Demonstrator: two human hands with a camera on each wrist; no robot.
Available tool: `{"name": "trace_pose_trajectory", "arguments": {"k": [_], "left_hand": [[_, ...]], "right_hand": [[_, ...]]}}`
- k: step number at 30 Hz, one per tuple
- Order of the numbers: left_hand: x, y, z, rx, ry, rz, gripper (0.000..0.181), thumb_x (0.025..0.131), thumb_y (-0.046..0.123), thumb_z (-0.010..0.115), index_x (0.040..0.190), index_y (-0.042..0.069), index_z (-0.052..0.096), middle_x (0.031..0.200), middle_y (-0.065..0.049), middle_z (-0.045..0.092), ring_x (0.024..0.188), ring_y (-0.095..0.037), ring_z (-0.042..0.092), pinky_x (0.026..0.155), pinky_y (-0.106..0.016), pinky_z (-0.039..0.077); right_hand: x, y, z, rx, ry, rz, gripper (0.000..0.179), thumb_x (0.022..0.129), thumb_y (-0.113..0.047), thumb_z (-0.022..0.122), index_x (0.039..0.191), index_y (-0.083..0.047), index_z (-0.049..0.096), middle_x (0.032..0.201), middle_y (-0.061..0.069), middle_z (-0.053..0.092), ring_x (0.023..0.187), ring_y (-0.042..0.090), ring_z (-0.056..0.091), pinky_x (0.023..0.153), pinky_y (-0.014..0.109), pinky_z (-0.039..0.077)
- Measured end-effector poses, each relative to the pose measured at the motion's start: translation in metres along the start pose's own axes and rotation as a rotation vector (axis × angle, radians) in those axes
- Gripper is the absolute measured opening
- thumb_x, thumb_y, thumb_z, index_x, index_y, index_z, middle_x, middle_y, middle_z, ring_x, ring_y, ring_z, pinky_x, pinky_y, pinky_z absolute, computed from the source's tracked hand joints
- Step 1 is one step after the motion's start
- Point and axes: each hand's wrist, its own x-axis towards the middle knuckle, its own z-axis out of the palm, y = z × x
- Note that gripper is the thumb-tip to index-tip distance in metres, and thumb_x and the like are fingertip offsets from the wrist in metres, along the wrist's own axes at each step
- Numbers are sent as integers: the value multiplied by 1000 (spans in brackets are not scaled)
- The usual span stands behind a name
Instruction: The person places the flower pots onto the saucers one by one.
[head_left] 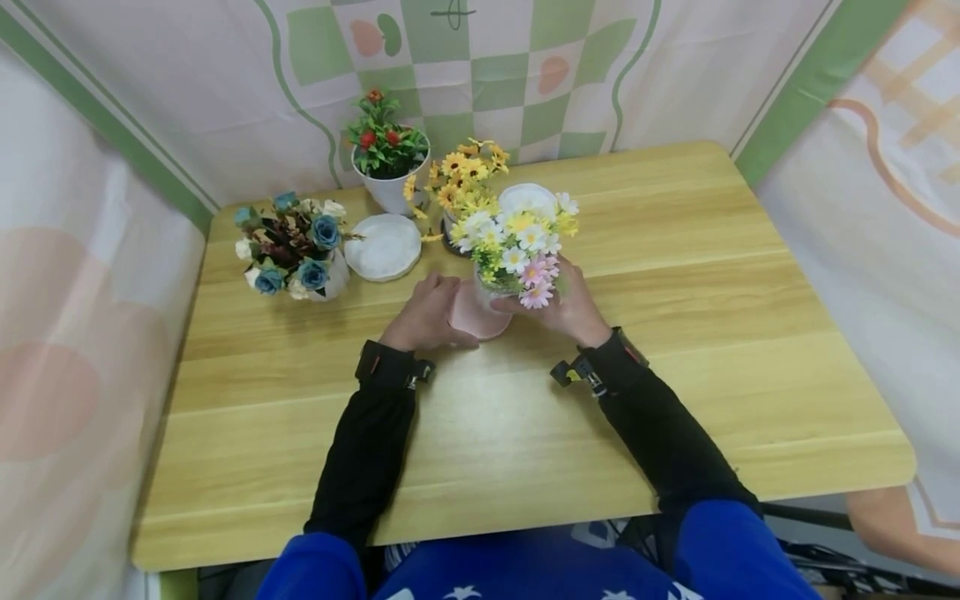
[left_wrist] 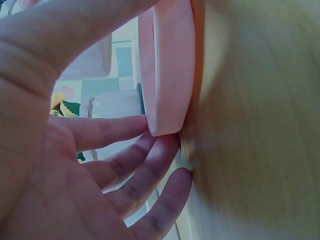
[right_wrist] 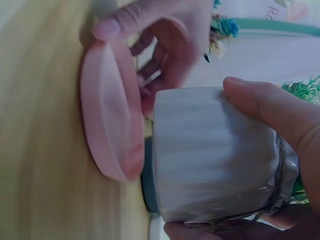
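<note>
Around a small white ceramic pot [right_wrist: 210, 155] tied with twine, my right hand [head_left: 576, 310] keeps its grip, thumb on one side and fingers on the other. White, yellow and pink daisies [head_left: 517, 242] fill this pot. It is held up over a shallow pink saucer [head_left: 480, 318], with a gap between pot base and saucer in the right wrist view. My left hand [head_left: 426, 318] holds the saucer at its left side between thumb and fingers. In the left wrist view the saucer [left_wrist: 172, 75] is right at the tabletop, fingertips at its rim.
Blue and cream roses [head_left: 288, 250] in a white pot stand at the left, beside a round white saucer [head_left: 384, 247]. Behind are a red-flowered plant [head_left: 386, 150] and yellow flowers [head_left: 465, 173] on a dark saucer. Another white saucer [head_left: 528, 197] lies behind the daisies. A curtain [head_left: 495, 75] hangs along the back edge.
</note>
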Motion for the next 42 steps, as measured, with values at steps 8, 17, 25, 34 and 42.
{"name": "trace_pose_trajectory", "arguments": {"k": [8, 17, 25, 34, 42], "left_hand": [[2, -3, 2, -1, 19, 26, 84, 69, 32, 99, 141, 9, 64, 139, -10, 61, 128, -30, 44, 115, -49, 41], [3, -9, 5, -23, 87, 107, 97, 66, 35, 100, 145, -1, 58, 156, -17, 49, 140, -33, 41, 119, -51, 36], [15, -27, 14, -67, 149, 219, 131, 61, 47, 101, 168, 25, 28, 171, -1, 38, 156, -25, 37, 128, -50, 32], [3, -7, 4, -64, 117, 203, 119, 65, 28, 102, 163, 14, 37, 165, -7, 47, 151, -26, 44, 127, -46, 35], [4, -12, 7, -111, 151, 243, 113, 65, 31, 102, 160, 14, 42, 159, -6, 54, 147, -23, 50, 126, -41, 39]], "right_hand": [[-4, 5, 21, 106, 49, -144, 78, 74, 0, 91, 144, 5, 55, 141, 25, 65, 130, 42, 64, 115, 52, 51], [-4, 8, 35, 85, 40, -239, 77, 76, 3, 88, 144, 7, 54, 142, 27, 63, 131, 43, 63, 116, 51, 51], [-4, 13, 42, 86, 30, -298, 81, 77, 7, 85, 149, 6, 49, 149, 26, 58, 137, 44, 59, 121, 50, 46], [-6, 13, 42, 52, 8, -261, 85, 80, 1, 84, 155, 4, 43, 155, 26, 53, 142, 44, 55, 123, 50, 44], [-5, 11, 42, 38, -29, -174, 94, 81, -8, 88, 161, -4, 38, 160, 20, 50, 146, 39, 52, 125, 49, 42]]}}
